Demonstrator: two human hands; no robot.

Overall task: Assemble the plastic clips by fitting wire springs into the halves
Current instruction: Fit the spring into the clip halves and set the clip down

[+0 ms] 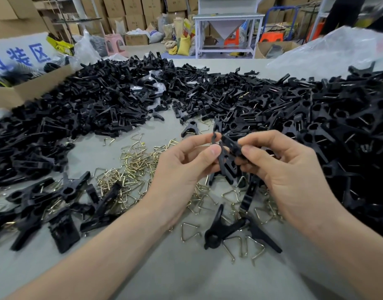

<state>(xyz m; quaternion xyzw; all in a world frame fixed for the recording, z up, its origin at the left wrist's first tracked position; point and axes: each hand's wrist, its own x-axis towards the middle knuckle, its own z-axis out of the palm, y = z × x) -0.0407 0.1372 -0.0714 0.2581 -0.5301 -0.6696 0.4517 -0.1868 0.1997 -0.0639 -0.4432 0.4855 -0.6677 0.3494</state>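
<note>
A worker's left hand (pixel 184 167) and right hand (pixel 283 165) each pinch one of two black clip halves (pixel 229 152) between thumb and fingers, the pieces crossed and touching just above the worktop (pixel 186 278); whether a spring sits between them cannot be told. Light, stiff and smooth, the halves are probably best gripped by their long flat tails, leaving the pivot end free. Thin brass-coloured wire springs (pixel 132 167), likely springy and easily dropped, lie scattered beneath the hands, ringed by heaps of loose black parts (pixel 95 105).
</note>
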